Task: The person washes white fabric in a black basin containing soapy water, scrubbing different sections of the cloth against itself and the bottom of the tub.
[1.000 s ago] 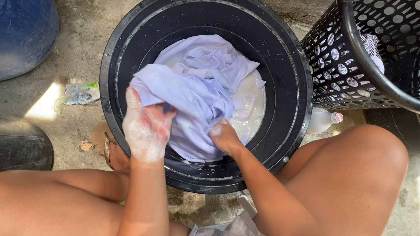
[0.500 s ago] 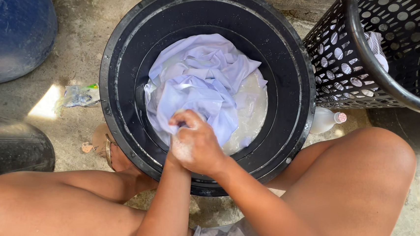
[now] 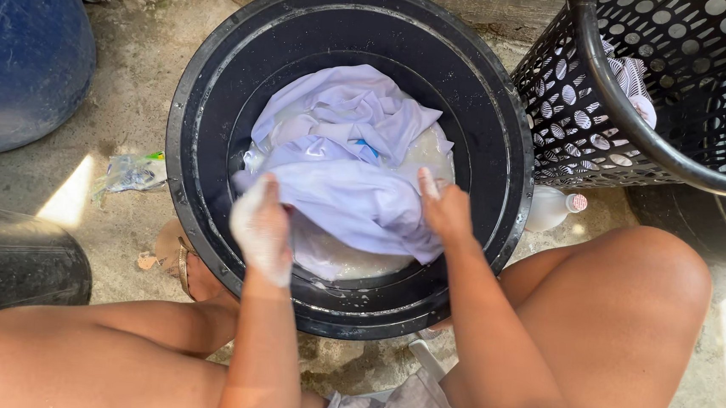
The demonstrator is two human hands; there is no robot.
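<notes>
A wet pale lilac garment (image 3: 340, 160) lies bunched in a round black basin (image 3: 208, 99) of milky soapy water. My left hand (image 3: 263, 231), covered in suds, grips the garment's near left edge. My right hand (image 3: 444, 208) holds the garment's right side, thumb up. The cloth is stretched between the two hands above the water. My bare knees flank the basin.
A black perforated laundry basket (image 3: 607, 119) with striped cloth stands at the upper right. A small white bottle (image 3: 554, 209) lies between basket and basin. A blue drum (image 3: 16, 43) is at the upper left, a black container (image 3: 10, 260) at the left, a crumpled wrapper (image 3: 131, 172) on the concrete.
The hands were together rubbing the cloth at the basin's near side; now they have moved apart, spreading the garment between them.
</notes>
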